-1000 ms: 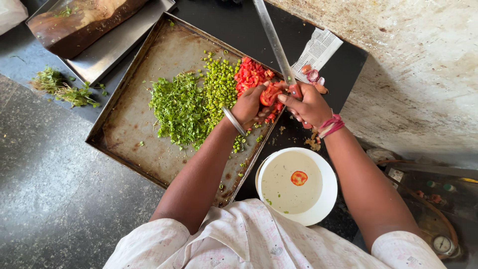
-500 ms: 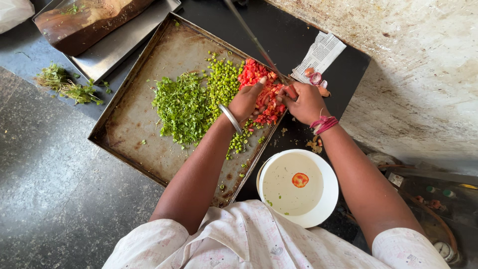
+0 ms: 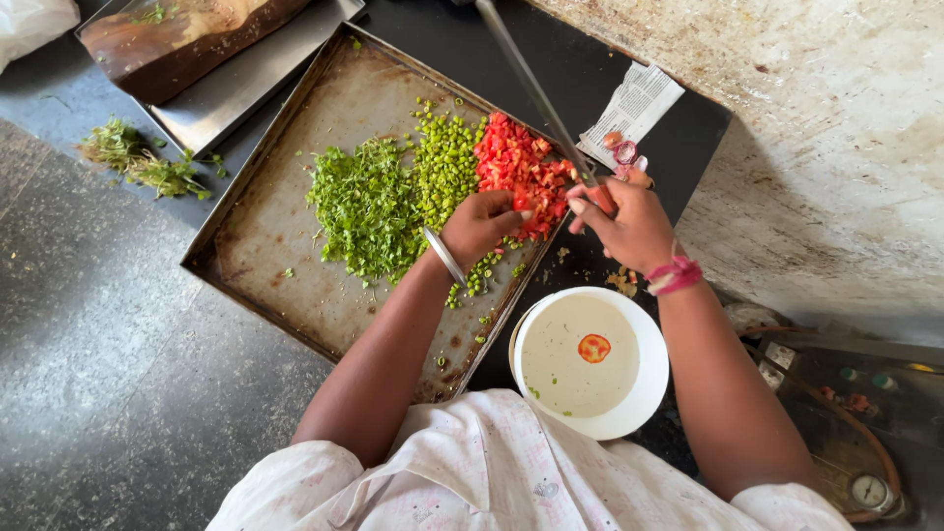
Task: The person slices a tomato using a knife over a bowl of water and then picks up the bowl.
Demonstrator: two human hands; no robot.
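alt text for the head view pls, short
Seen from above, a person's left hand rests on chopped red tomato in a worn metal tray, while the right hand grips a long knife. Chopped green herbs and green chillies lie alongside; a white bowl holds one tomato slice.

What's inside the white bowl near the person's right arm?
The bowl holds a pale, smooth-looking filling with one round red slice lying on top. A few green flecks sit near its left edge. Anything beneath the pale surface is covered.
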